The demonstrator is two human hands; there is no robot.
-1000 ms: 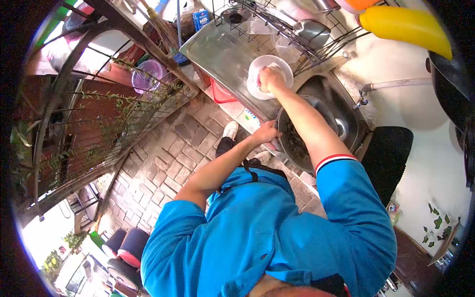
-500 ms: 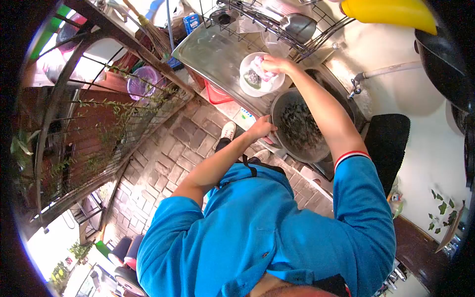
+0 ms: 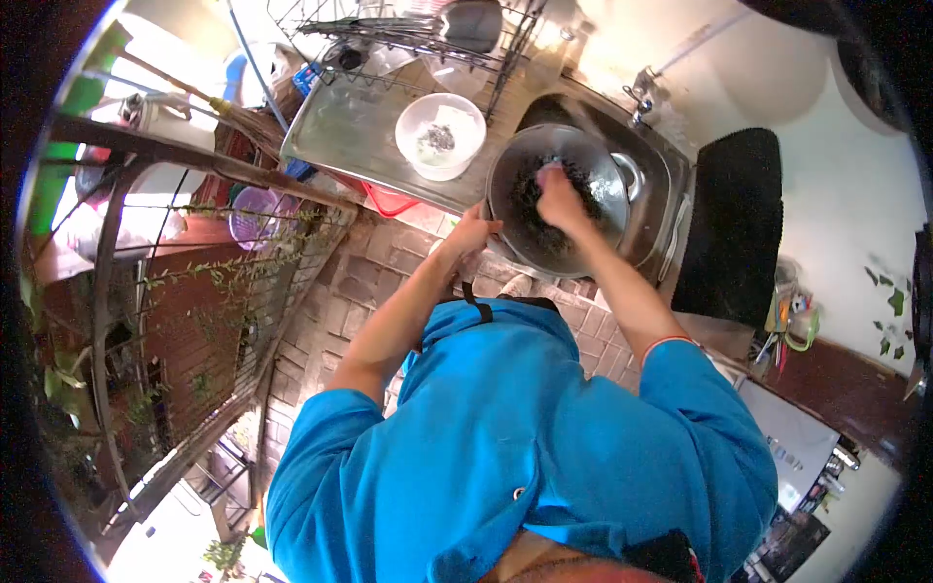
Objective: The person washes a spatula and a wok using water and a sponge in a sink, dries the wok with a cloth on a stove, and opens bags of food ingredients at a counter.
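Note:
A large grey pan [image 3: 610, 199] with a loop handle rests over the sink, its inner bottom covered with dark residue. My left hand [image 3: 473, 236] grips the pan at its near left edge. Inside the pan, my right hand [image 3: 564, 202] is closed on a pinkish-white scrubbing cloth or sponge [image 3: 550, 172], mostly hidden by the fingers, and presses it to the dark bottom. To the left of the pan, a white bowl [image 3: 408, 126] stands on the metal drainboard with whitish suds and a dark patch in it.
The sink basin [image 3: 653, 228] shows around the pan, under a wall faucet [image 3: 639, 102]. A wire dish rack [image 3: 389, 41] with dishes stands at the back. A black board [image 3: 731, 228] lies at the right. A metal fence [image 3: 97, 321] runs along the left.
My right hand has moved from the white bowl into the pan, carrying the pinkish cloth or sponge. The left hand stays on the pan's edge. The view has shifted toward the right.

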